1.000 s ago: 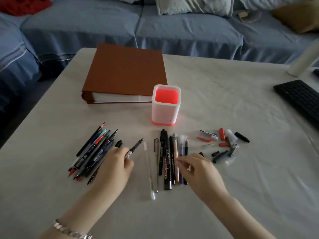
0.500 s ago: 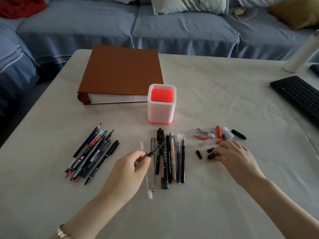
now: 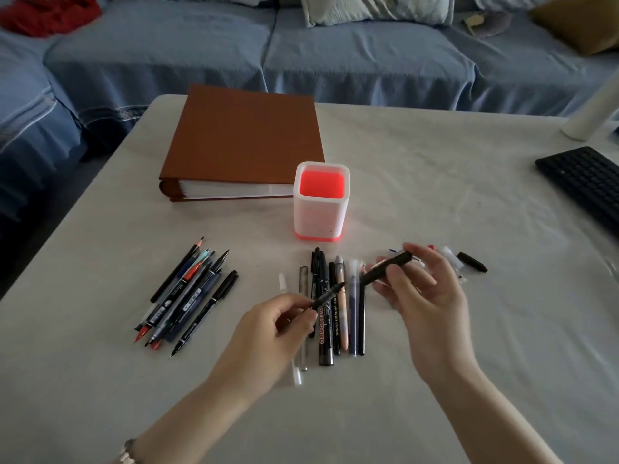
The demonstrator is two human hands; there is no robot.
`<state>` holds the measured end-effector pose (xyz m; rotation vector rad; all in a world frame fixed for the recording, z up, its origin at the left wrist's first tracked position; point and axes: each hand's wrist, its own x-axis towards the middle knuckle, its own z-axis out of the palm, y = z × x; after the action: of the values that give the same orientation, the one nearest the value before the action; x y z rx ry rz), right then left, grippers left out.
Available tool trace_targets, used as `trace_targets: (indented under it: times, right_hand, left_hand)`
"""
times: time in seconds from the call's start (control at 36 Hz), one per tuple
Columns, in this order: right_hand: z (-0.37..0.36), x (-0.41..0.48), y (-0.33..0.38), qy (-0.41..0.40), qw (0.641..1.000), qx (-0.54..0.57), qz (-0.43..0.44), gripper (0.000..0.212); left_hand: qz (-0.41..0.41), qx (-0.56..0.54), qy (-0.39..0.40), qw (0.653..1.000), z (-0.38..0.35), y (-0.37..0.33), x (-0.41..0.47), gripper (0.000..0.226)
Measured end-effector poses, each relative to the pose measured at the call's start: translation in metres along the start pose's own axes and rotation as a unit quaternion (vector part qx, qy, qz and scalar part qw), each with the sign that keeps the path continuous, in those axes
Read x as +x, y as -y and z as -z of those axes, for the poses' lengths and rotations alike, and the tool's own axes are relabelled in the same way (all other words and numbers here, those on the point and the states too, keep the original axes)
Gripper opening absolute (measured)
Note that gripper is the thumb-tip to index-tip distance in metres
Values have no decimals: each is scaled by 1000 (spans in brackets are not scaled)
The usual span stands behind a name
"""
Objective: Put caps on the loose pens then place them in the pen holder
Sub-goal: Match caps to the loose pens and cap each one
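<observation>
Pinching a black pen [image 3: 326, 295], your left hand [image 3: 268, 329] points it right. Your right hand [image 3: 432, 296] grips a black cap [image 3: 388, 267] just beside its tip.

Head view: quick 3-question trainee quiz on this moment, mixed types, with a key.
1. True or false: the pen holder already has pens in it.
2. Fill in: the left hand grips a black ___.
3. The black cap is held by: A) the left hand B) the right hand C) neither hand.

Key
1. False: its red inside shows bare.
2. pen
3. B: its fingers pinch the cap, open end toward the pen's tip, not yet on.
</observation>
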<state>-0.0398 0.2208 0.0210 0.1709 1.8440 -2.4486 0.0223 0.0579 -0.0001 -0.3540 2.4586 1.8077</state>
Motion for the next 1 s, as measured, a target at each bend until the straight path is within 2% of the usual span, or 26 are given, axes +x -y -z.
trace_targets:
  times: [0.14, 0.31, 0.47, 0.58, 0.72, 0.89, 1.0]
  right_hand:
    - [-7, -3, -5, -15, 999, 26, -15, 23]
    - [-6, -5, -9, 5, 999, 30, -28, 22]
    - [-7, -9, -11, 44, 997, 26, -49, 19]
    - [-10, -16, -13, 95, 993, 6, -67, 14]
    - [-13, -24, -19, 76, 996, 5, -54, 18]
    - [-23, -33, -26, 40, 999, 9, -25, 26]
    - [-30, -35, -25, 56, 998, 12, 2, 29]
  left_hand:
    - [-18, 9, 4, 1000, 0, -2, -3, 10]
    - [-30, 19, 9, 999, 1, -4, -4, 11]
    - [-52, 33, 10, 998, 2, -7, -5, 18]
    - [-62, 52, 10, 997, 3, -9, -6, 11]
    - [-79, 65, -6, 995, 4, -9, -10, 10]
    - [-10, 41, 21, 999, 5, -10, -6, 10]
    - [66, -81, 42, 994, 12, -20, -5, 12]
